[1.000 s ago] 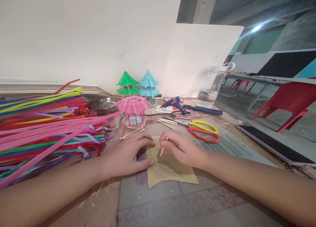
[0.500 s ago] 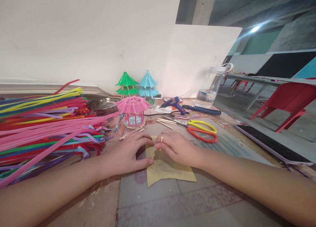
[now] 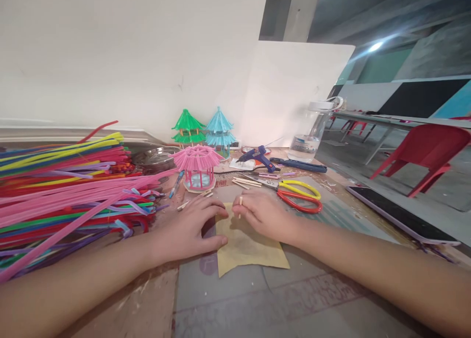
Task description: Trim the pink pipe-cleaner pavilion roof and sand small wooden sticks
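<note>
while right hand (image 3: 263,216) pinches stick (image 3: 241,200) in closed fingers and left hand (image 3: 191,226), half-open, grips nothing, fingertips over sheet (image 3: 253,253), stick seems light, stiff, snappable: hold mid-length.

Two hands (image 3: 265,214), three pavilions (image 3: 198,157), seemingly two chairs (image 3: 423,149).

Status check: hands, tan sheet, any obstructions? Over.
Right hand pinching wooden stick over tan sheet. Left hand open, thumb over sheet's left edge. Scissors beyond right hand, off sheet.
</note>
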The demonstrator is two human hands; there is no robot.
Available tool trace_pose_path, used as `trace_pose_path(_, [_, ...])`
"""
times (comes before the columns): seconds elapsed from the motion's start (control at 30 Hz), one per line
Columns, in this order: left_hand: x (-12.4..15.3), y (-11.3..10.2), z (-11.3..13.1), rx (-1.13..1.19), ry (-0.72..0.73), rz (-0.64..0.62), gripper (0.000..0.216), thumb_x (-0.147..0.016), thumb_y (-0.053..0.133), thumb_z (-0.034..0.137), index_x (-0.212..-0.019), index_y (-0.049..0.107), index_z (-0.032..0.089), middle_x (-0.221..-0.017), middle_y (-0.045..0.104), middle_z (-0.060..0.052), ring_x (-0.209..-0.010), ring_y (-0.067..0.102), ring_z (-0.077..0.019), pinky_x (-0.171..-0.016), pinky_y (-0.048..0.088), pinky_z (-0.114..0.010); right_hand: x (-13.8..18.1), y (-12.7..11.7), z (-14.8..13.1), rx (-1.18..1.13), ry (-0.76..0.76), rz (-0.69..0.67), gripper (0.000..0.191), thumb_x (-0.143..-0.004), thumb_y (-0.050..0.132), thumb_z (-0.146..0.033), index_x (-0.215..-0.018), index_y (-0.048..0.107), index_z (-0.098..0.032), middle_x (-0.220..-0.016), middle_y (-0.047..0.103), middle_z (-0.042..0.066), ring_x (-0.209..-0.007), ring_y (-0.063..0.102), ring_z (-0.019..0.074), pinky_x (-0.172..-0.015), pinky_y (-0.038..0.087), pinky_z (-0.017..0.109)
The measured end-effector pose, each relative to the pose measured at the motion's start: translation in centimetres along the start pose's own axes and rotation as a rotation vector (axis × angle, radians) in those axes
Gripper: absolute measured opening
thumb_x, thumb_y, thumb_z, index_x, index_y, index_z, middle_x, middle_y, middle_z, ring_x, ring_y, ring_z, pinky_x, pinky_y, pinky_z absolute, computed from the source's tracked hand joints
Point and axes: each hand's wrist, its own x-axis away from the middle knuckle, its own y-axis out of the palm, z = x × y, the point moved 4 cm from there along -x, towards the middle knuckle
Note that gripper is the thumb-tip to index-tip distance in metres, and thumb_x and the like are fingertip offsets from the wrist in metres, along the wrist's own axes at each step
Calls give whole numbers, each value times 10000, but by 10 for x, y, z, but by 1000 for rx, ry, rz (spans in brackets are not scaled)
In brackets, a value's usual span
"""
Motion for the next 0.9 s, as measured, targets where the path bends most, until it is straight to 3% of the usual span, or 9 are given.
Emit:
trace_pose_path(0.17, [-1, 0, 2, -8, 9, 4, 366, -812, 659, 345, -1142, 607, 194, -1267, 594, -99, -1220, 530, -290, -1039, 445, -440, 2, 3, -7, -153, -82, -16, 328, -1019, 374, -256, -758, 561, -190, -744, 655, 36, -715, 582, 160, -695, 427, 268])
trace_pose_path(0.33, [-1, 0, 1, 6, -2, -6, 354, -835, 643, 375, -1147, 601, 213, -1284, 582, -93, -1226, 527, -283, -1050, 432, -454, -2, 0, 10, 80, 102, -14, 318, -1008, 413, -285, -769, 593, -180, -727, 643, 54, -720, 571, 188, -676, 397, 291])
trace_pose_path(0.43, [-1, -1, 0, 15, 3, -5, 347, -842, 637, 374, -1150, 598, 219, -1288, 580, -92, -1231, 525, -283, -1054, 429, -459, -2, -1, 19, 68, 123, 9, 273, -1003, 424, -263, -829, 618, -182, -771, 659, 60, -759, 586, 194, -694, 414, 296])
trace_pose_path(0.57, [0, -1, 0, 19, -2, 7, 349, -837, 642, 368, -1150, 604, 217, -1284, 589, -94, -1232, 528, -291, -1059, 428, -473, -3, -5, 37, 45, 92, 103, 213, -934, 464, -112, -984, 660, -181, -973, 688, 106, -951, 605, 238, -852, 461, 385])
trace_pose_path(0.67, [1, -2, 0, 7, -4, 20, 353, -832, 646, 367, -1152, 609, 220, -1278, 597, -95, -1222, 541, -294, -1052, 441, -481, -6, -18, 47, -7, 177, 203, 386, -848, 489, -32, -1174, 634, -180, -1238, 618, 153, -1181, 553, 273, -995, 442, 478])
trace_pose_path(0.77, [2, -2, 0, -28, -9, 22, 354, -829, 649, 348, -1151, 614, 205, -1283, 599, -108, -1205, 558, -293, -1040, 459, -469, -6, -40, 19, -201, 166, 202, 435, -894, 455, -86, -1289, 585, -212, -1312, 602, 119, -1250, 548, 235, -1016, 471, 429])
trace_pose_path(0.83, [2, -3, 0, -46, 8, 25, 347, -827, 648, 336, -1148, 616, 209, -1288, 603, -104, -1205, 565, -293, -1035, 467, -453, 3, -48, -17, -243, 84, 20, 395, -958, 411, -172, -1292, 597, -271, -1206, 677, 54, -1181, 609, 203, -948, 525, 366])
trace_pose_path(0.9, [3, -3, -2, -60, 27, 28, 339, -831, 639, 346, -1150, 618, 232, -1292, 607, -89, -1203, 570, -294, -1035, 466, -457, 20, -53, -49, -130, 46, -84, 361, -964, 432, -242, -1265, 628, -288, -1110, 721, 26, -1138, 640, 207, -912, 543, 343])
